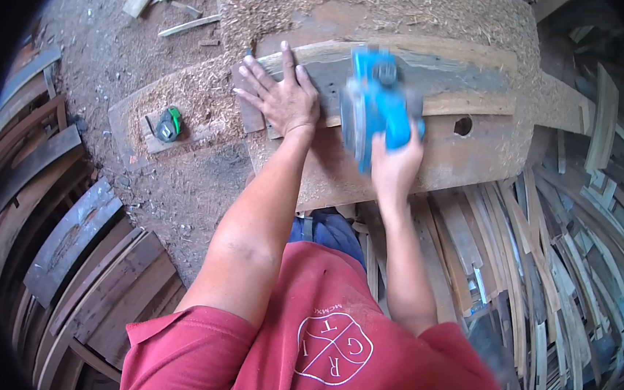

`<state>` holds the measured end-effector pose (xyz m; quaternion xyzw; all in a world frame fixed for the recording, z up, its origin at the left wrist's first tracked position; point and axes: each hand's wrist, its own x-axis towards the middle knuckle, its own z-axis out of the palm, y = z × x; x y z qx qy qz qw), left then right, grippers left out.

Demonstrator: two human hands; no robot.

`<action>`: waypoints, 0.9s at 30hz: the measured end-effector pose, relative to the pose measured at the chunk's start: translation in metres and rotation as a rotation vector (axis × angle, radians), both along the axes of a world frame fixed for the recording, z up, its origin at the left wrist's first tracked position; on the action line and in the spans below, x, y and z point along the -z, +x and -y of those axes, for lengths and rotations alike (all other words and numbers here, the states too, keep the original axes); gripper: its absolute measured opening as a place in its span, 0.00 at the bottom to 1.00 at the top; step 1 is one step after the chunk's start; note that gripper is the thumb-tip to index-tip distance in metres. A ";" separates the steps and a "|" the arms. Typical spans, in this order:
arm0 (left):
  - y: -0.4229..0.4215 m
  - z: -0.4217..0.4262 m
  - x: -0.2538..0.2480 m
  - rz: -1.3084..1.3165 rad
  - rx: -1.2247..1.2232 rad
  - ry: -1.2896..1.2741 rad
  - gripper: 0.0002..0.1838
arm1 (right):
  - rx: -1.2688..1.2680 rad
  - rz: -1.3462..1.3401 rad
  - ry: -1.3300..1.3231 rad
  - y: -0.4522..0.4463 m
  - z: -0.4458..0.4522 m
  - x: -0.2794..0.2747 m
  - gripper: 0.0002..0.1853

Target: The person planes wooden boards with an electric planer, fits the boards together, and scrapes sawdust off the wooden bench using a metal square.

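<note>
I see a bare L hand laid flat, fingers spread, nr L edge of the brown wooden worktop; bare R hand curled, gripping, nr front edge; both forearms reaching fwd.

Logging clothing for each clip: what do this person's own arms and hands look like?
The left hand and right hand are bare, with no gloves, and no watch or wristband shows. The arms come out of short, red shirt sleeves.
</note>
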<state>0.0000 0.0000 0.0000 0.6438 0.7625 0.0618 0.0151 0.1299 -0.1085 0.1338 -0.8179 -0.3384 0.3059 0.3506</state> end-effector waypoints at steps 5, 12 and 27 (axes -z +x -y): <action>-0.016 0.001 0.004 0.190 0.054 -0.007 0.35 | 0.057 0.102 -0.044 -0.042 0.063 0.002 0.30; -0.076 0.020 0.003 0.254 0.200 -0.026 0.42 | -0.034 0.256 0.254 -0.016 -0.102 0.018 0.10; -0.147 0.006 0.000 0.363 0.439 -0.017 0.30 | -0.068 0.247 0.030 -0.109 0.049 0.004 0.19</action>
